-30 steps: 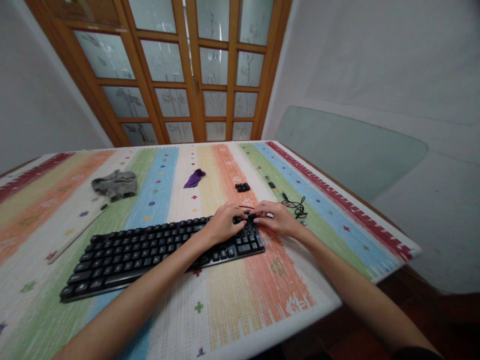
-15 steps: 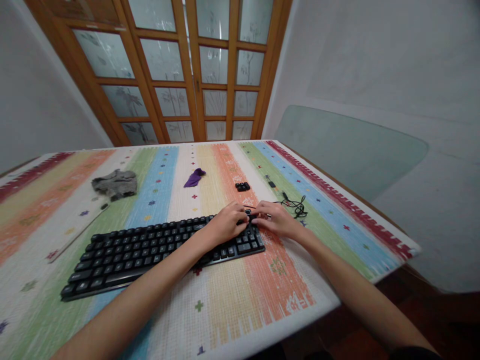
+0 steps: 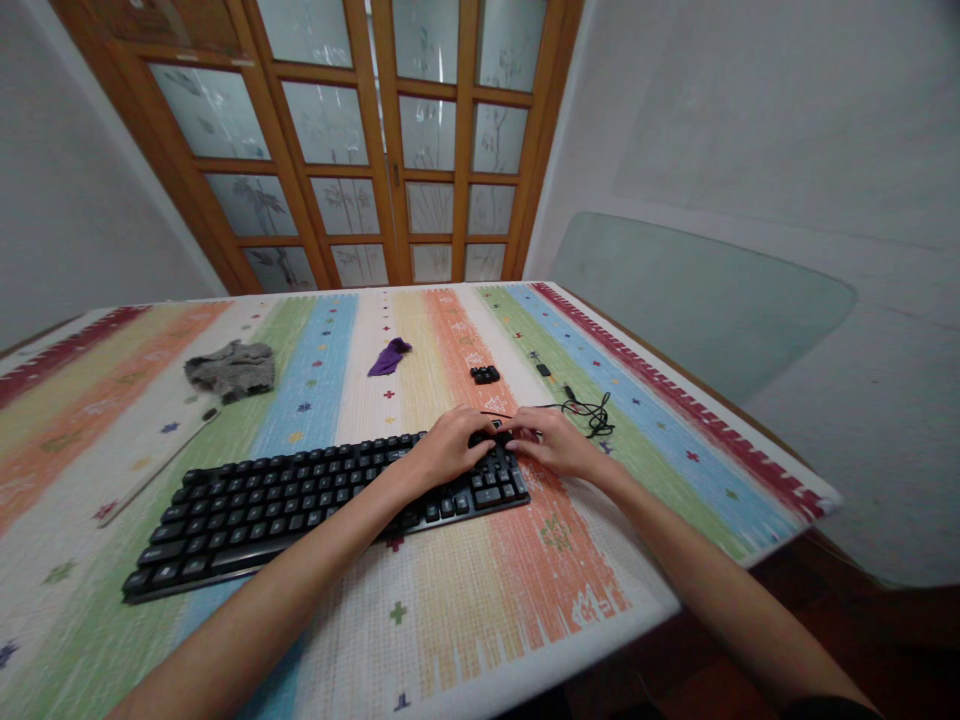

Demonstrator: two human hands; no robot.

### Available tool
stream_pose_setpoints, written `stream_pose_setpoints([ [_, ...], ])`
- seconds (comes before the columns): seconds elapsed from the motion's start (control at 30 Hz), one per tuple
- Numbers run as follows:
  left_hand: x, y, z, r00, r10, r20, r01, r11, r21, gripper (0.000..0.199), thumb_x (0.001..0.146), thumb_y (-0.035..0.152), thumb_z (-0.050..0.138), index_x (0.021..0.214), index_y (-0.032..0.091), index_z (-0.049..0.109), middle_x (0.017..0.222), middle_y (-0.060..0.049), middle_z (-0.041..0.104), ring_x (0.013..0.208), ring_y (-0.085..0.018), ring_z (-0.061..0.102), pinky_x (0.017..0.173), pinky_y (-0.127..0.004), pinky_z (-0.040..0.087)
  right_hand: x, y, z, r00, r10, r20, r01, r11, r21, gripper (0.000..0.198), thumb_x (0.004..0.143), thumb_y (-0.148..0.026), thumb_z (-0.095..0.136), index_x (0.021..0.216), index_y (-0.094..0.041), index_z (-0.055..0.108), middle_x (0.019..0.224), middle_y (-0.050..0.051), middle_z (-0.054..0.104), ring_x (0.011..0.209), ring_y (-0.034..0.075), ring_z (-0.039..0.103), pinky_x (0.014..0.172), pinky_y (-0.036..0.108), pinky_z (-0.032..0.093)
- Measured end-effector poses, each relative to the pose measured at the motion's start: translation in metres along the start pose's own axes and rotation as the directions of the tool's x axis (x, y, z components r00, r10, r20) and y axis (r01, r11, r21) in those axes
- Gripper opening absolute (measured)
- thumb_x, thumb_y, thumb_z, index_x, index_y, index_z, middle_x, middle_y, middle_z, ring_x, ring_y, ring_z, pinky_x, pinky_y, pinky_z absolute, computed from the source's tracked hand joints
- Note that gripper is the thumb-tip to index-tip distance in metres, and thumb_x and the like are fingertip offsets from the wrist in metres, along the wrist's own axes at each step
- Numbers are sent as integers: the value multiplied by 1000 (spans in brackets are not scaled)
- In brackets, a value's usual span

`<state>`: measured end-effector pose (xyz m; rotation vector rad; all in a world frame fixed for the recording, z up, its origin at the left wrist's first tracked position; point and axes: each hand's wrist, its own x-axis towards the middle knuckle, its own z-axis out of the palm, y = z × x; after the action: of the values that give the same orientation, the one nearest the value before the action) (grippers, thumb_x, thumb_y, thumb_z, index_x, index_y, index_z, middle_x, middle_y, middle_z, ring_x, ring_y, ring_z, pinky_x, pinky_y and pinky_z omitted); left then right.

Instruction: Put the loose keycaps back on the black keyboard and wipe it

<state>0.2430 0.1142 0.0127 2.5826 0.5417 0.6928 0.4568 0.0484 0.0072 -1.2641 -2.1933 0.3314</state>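
A black keyboard (image 3: 300,500) lies at a slant across the striped tablecloth. Both hands meet at its far right corner, over the keys there. My left hand (image 3: 459,445) has its fingers curled and its thumb drawn in toward them. From the right side comes my right hand (image 3: 551,440), thumb and fingertips pinched close to the left hand's. What sits between the fingertips is small, dark and mostly hidden, so I cannot tell what it is. Just beyond the hands, several loose black keycaps (image 3: 485,374) stand grouped together on the orange stripe.
A thin black cable (image 3: 592,410) lies coiled right of the hands, with a small black piece (image 3: 544,370) behind it. Farther off are a purple cloth (image 3: 390,357) and a grey cloth (image 3: 231,370). A thin pale stick (image 3: 154,470) with a dark tip lies left.
Both hands stay at the keyboard's far right corner. Their fingers have shifted only slightly, and the left hand has turned a little. The keyboard and the other things have not moved.
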Motion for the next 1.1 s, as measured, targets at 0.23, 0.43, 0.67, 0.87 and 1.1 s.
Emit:
stream_pose_setpoints([
  [0.23, -1, 0, -1, 1000, -19, -4, 18, 1000, -17, 11, 84, 14, 67, 94, 19, 68, 89, -4, 69, 87, -20, 63, 83, -36, 51, -1, 0, -1, 998, 60, 35, -60, 998, 20, 30, 83, -14, 65, 112, -19, 72, 80, 3, 70, 68, 15, 60, 67, 27, 46],
  [0.43, -3, -1, -2, 999, -30, 14, 31, 999, -33, 15, 83, 11, 67, 96, 18, 69, 91, -5, 70, 88, -21, 63, 83, -36, 50, 0, 2, -3, 997, 60, 52, -63, 997, 52, 22, 89, -19, 63, 109, -18, 73, 84, 6, 72, 71, 15, 62, 67, 26, 46],
  [0.67, -2, 1, -3, 1000, -24, 16, 24, 999, -44, 16, 82, 11, 67, 96, 17, 69, 91, -5, 70, 88, -21, 63, 83, -36, 50, 1, -3, 0, 995, 101, -18, -100, 995, 28, 15, 86, -27, 71, 95, -15, 72, 75, 3, 68, 65, 15, 59, 62, 25, 43],
  [0.87, -3, 1, -4, 999, -33, 14, 34, 998, -56, 16, 82, 11, 66, 97, 17, 69, 93, -5, 71, 90, -21, 64, 85, -37, 50, 1, -4, 3, 991, 126, -34, -125, 992, 22, 15, 84, -29, 73, 86, -15, 68, 70, 1, 63, 61, 13, 55, 59, 23, 40],
  [1.1, -4, -1, 0, 997, -72, -21, 69, 987, -147, 28, 80, 12, 67, 107, 16, 66, 100, -7, 71, 89, -20, 66, 80, -33, 53, 1, -3, 7, 986, 133, -99, -128, 990, 56, 21, 80, -33, 77, 79, -16, 64, 69, 0, 62, 61, 13, 55, 58, 24, 41],
])
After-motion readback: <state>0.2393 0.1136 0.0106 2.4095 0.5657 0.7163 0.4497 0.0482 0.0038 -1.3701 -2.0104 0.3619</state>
